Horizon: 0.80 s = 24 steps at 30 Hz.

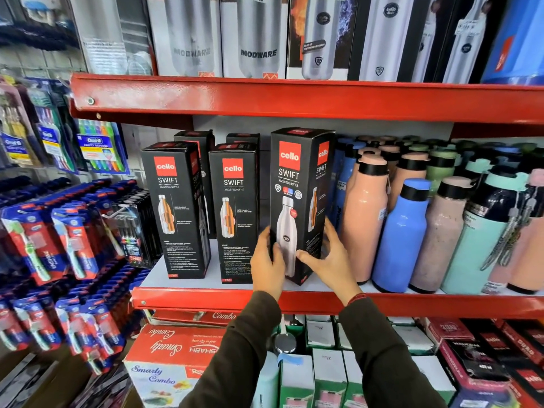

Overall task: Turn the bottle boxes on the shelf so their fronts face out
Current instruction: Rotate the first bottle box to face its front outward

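Observation:
Three black Cello Swift bottle boxes stand at the front of the middle red shelf. The right box shows a white bottle picture and stands turned, one corner toward me. My left hand grips its lower left edge and my right hand grips its lower right side. The middle box and the left box show a cutaway bottle picture with small text. Two more black boxes stand behind them, mostly hidden.
Loose bottles in peach, blue and mint crowd the shelf just right of the held box. Toothbrush packs hang at the left. Boxed steel bottles fill the shelf above; red combo boxes lie below.

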Motion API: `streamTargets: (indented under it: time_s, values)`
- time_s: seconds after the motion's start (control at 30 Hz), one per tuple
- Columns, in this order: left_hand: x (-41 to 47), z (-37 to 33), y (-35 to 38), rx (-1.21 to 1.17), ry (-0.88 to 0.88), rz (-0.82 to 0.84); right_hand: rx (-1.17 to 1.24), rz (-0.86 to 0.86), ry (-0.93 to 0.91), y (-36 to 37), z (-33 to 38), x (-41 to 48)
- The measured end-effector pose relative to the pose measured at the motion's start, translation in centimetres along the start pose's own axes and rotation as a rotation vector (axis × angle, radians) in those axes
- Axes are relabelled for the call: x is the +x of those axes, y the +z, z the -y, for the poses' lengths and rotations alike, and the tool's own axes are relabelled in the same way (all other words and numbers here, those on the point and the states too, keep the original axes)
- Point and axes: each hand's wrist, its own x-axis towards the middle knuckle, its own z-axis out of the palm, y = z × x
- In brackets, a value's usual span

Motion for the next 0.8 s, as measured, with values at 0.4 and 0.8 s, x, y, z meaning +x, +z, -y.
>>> streamTargets:
  time_s: [0.4, 0.8]
  values:
    - [-0.4, 1.8, -0.2, -0.103, -0.069, -0.06, -0.037, 0.082, -0.029, 1.2, -0.3, -0.2]
    - [-0.8, 2.8, 0.8, -0.043, -0.032, -0.035, -0.095, 0.054, -0.007, 1.7, -1.0, -0.1]
